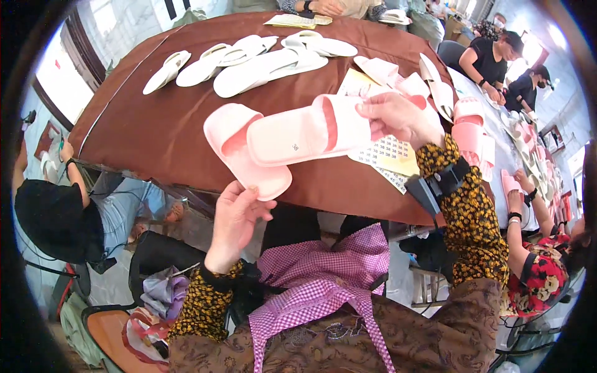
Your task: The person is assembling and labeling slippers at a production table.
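My right hand [398, 118] grips the open end of a pink slipper [305, 133] and holds it sideways above the brown table [155, 124]. A second pink slipper [239, 152] lies under it, its heel end over the table's near edge. My left hand [235, 219] pinches that heel end from below with thumb and fingers. Both sleeves are dark with a yellow flower print.
Several white slippers [249, 62] lie in a row at the far side. More pink slippers [398, 78] and a yellow sheet of sticker labels [388, 152] sit at right. People sit at left [56, 217] and at right [541, 261]; another table [522, 130] holds more slippers.
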Motion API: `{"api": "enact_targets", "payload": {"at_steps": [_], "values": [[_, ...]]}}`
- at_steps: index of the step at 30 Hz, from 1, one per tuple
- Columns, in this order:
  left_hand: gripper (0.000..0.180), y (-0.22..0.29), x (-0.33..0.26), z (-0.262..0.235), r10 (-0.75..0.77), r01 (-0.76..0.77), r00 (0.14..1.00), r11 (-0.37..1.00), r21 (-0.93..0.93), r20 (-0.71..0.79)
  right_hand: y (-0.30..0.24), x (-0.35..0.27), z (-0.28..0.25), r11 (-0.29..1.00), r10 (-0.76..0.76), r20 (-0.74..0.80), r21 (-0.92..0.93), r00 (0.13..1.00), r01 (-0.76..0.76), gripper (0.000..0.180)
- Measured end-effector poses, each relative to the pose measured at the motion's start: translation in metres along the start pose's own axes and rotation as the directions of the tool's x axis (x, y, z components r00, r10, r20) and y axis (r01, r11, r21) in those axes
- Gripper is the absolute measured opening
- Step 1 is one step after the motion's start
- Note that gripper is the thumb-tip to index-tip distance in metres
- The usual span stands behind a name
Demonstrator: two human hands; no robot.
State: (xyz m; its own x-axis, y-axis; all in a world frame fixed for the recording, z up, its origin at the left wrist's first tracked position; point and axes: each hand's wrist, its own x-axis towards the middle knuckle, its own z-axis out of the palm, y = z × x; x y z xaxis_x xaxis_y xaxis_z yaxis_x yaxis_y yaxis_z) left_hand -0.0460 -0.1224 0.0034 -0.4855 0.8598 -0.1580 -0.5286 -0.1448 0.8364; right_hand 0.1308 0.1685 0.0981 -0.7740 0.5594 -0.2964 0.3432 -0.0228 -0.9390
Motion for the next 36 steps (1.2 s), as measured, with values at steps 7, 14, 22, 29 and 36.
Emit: {"api": "enact_targets", "payload": {"at_steps": [7,14,22,29,36], "values": [[0.017,-0.016,-0.004,0.043,0.223,-0.221,0.975,0.956,0.191,0.013,0.041,-0.035,0.023,0.971,-0.018,0.036,0.237,0.999,0.009,0.033],[0.017,-0.022,-0.003,0.070,0.207,-0.251,0.961,0.931,0.264,0.182,0.038,-0.070,0.074,0.742,-0.068,0.069,0.671,0.995,0.005,0.025],[0.017,-0.037,0.013,0.099,0.161,-0.238,0.938,0.943,0.234,0.307,0.040,-0.081,0.077,0.588,-0.135,-0.043,0.800,0.990,0.115,0.023],[0.009,-0.054,0.009,0.124,0.119,-0.277,0.896,0.903,0.330,0.427,0.037,-0.077,0.067,0.502,-0.266,-0.126,0.828,0.956,0.249,0.022],[0.004,-0.044,0.019,0.123,0.221,-0.448,0.862,0.753,0.482,0.456,0.031,-0.090,0.013,0.530,-0.217,-0.407,0.714,0.887,0.457,0.029]]}}
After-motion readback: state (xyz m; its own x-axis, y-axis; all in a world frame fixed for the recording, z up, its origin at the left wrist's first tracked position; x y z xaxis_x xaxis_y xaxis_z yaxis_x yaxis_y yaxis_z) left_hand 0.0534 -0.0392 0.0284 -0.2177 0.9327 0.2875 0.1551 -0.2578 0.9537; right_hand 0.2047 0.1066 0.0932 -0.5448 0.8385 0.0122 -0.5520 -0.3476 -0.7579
